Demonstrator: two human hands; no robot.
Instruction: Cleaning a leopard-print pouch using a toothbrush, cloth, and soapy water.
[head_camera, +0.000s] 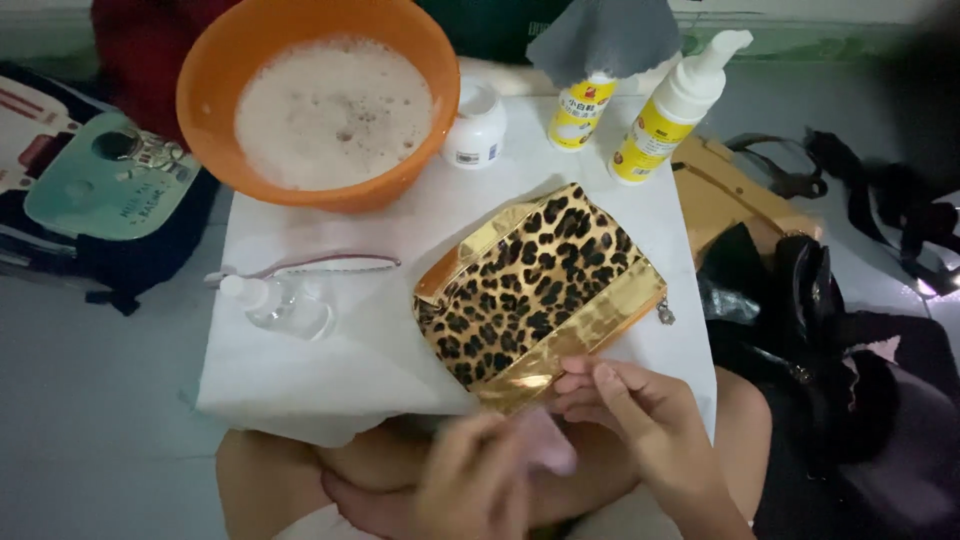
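Both hands (560, 440) pinching pink cloth (545, 440)

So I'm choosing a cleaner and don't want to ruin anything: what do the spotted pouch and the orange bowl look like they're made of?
The pouch looks like leopard-print fabric or faux leather with shiny gold metallic trim that mirrors the light, probably synthetic. The bowl looks like smooth moulded plastic, evenly orange with a soft sheen, and it holds foamy water.
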